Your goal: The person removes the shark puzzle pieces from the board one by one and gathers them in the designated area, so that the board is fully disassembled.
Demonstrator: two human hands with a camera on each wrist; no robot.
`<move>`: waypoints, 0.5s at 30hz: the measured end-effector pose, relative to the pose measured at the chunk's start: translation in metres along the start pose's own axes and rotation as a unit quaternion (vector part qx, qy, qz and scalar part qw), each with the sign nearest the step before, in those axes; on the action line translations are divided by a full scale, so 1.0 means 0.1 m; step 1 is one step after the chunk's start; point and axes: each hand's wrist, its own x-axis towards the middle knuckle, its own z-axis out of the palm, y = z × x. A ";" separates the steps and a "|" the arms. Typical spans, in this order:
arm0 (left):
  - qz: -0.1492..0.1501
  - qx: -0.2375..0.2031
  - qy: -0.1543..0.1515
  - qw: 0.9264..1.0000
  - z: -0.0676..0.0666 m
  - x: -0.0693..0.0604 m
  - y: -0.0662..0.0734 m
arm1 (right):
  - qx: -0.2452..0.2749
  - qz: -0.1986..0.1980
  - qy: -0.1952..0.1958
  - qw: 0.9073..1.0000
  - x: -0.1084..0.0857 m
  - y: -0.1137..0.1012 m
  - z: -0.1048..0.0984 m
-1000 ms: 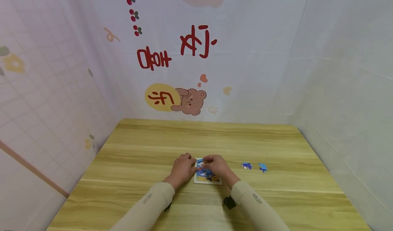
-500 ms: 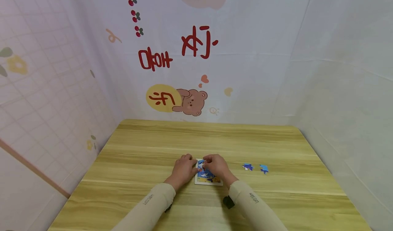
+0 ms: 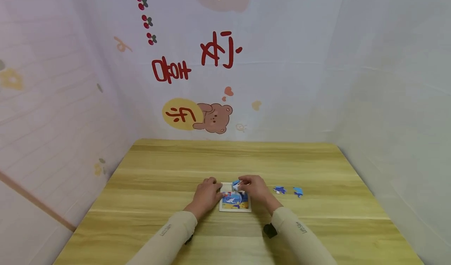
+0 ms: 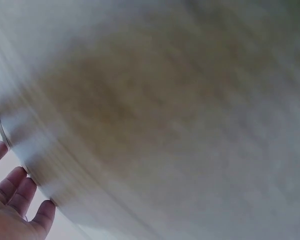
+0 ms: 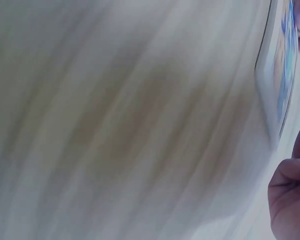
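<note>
Inspection of grip and count

Table [image 3: 225,159]: one, bearing one puzzle tray [image 3: 227,187] in front of me. My left hand [image 3: 207,194], fingers relaxed, touches its left edge; my right hand [image 3: 258,187] pinches one picture piece [image 3: 236,185] at its upper part. Judgement: steady the tray, pinch lightly, keep the piece level. Loose to the right: two, one purple-blue piece [image 3: 280,190], one light-blue piece [image 3: 298,191].

Wood-grained table [image 3: 169,163] (smooth); cloth sleeves [image 3: 167,235]
</note>
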 end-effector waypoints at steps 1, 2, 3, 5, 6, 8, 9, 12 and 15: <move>0.000 -0.001 0.002 1.000 0.00 0.00 0.00 | 0.002 0.005 0.003 1.000 -0.01 0.02 -0.04; -0.002 -0.002 0.001 1.000 0.00 0.00 -0.01 | 0.002 0.008 0.008 1.000 -0.01 0.04 -0.08; -0.003 -0.004 0.000 1.000 -0.01 0.00 -0.01 | 0.001 0.011 0.012 1.000 -0.02 0.07 -0.12; -0.003 -0.007 0.001 1.000 -0.01 0.00 -0.02 | -0.003 0.015 0.019 1.000 -0.04 0.13 -0.21; -0.001 -0.006 0.002 1.000 -0.02 0.00 -0.02 | -0.001 0.017 0.024 1.000 -0.06 0.15 -0.26; -0.001 -0.010 0.001 1.000 -0.02 0.00 -0.02 | -0.005 0.024 0.034 0.999 -0.09 0.21 -0.35; 0.001 -0.011 0.002 1.000 -0.02 0.00 -0.02 | -0.007 0.028 0.040 0.999 -0.10 0.24 -0.39; 0.002 -0.013 0.002 1.000 -0.01 0.00 -0.02 | -0.013 0.042 0.052 0.998 -0.14 0.32 -0.50; 0.002 -0.013 -0.001 1.000 -0.01 0.01 -0.02 | -0.013 0.052 0.055 0.997 -0.17 0.37 -0.57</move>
